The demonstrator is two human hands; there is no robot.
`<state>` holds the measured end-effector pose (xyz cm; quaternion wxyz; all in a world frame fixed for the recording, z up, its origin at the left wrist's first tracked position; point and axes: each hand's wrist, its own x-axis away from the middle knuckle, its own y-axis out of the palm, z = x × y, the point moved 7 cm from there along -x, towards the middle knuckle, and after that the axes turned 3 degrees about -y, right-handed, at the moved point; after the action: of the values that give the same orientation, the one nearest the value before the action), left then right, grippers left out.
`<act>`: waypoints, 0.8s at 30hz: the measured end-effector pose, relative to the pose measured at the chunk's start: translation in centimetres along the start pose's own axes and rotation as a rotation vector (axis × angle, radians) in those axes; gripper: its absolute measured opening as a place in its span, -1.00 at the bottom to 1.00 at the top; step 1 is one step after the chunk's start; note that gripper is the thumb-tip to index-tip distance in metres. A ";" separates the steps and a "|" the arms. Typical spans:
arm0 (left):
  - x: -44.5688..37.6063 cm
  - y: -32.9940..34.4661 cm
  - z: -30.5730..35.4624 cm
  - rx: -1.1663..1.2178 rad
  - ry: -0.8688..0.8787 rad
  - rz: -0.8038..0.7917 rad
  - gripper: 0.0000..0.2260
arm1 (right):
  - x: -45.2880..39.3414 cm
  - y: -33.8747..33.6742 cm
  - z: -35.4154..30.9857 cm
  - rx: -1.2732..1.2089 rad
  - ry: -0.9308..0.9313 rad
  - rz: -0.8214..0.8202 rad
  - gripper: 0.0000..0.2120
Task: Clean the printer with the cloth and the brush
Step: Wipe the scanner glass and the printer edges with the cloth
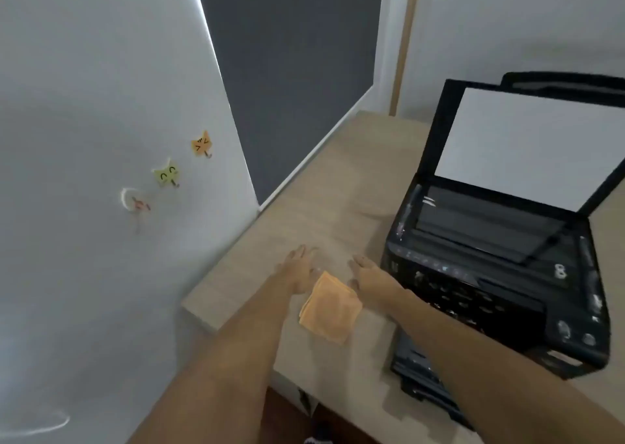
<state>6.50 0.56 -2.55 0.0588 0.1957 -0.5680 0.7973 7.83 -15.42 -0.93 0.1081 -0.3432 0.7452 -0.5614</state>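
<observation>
Lying folded on the desk (338,186), the orange cloth (329,308) is flanked by the left hand (299,269) and right hand (367,274), both spread flat, empty; printer (500,240) sits just right, lid raised.

2 open hands (299,269) (367,274) flat on desk (324,186), folded orange cloth (330,308) between, black printer (500,254) lid raised

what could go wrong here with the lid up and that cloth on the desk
1. The printer has its scanner lid raised; a push while wiping might drop it or strain it.
2. The printer carries pale specks; rubbing them over the scanner glass with the orange cloth may smear or scratch.
3. Its front tray overhangs the desk edge, and the right hand could catch it.
</observation>
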 end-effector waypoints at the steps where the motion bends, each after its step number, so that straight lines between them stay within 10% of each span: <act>1: -0.4 1.1 -0.3 -0.056 0.030 -0.056 -0.48 | -0.1 1.0 0.1 -0.001 0.044 -0.043 -0.53; 8: -2.3 8.4 -1.8 0.030 0.029 -0.257 -0.56 | -0.6 10.8 3.2 -0.042 0.212 -0.207 -0.43; 14: -2.9 10.4 -2.6 0.233 -0.038 -0.090 -0.56 | -1.4 12.6 3.0 -0.024 0.304 -0.058 -0.34; 24: -2.3 9.2 -2.1 0.385 0.154 -0.261 -0.60 | 1.5 12.2 3.1 -0.380 0.255 0.167 -0.86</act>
<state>5.17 -0.42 -12.06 0.1661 0.2139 -0.3693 0.8890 3.62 -17.11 -12.81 -0.0075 -0.2209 0.8710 -0.4388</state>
